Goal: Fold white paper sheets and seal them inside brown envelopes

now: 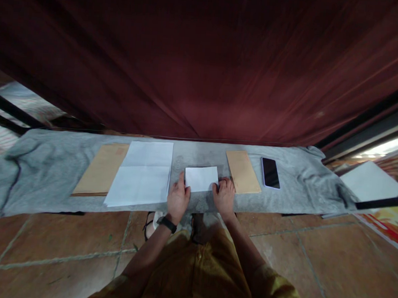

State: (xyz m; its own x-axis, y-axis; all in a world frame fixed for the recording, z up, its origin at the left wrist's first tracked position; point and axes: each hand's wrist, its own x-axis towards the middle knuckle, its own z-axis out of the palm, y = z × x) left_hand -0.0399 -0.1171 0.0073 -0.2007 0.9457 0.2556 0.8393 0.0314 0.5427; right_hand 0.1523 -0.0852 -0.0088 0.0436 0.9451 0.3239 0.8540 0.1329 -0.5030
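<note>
A small folded sheet of white paper (201,179) lies in front of me on the grey cloth. My left hand (178,199) is at its left edge, index finger stretched along the side and thumb at the lower left corner. At the lower right corner, the thumb of my right hand (224,195) touches the paper, its other fingers bent beside the right edge. Those fingers also come up against a brown envelope (244,172). Left of my hands lie larger white sheets (143,177) with a crease across them, partly overlapping a stack of brown envelopes (99,170).
A phone (271,173) with a dark screen lies right of the single envelope. The grey cloth (305,182) covers a long narrow surface, with a dark red curtain (203,77) behind. Black metal bars (382,203) stand at the sides, above a tiled floor (65,244).
</note>
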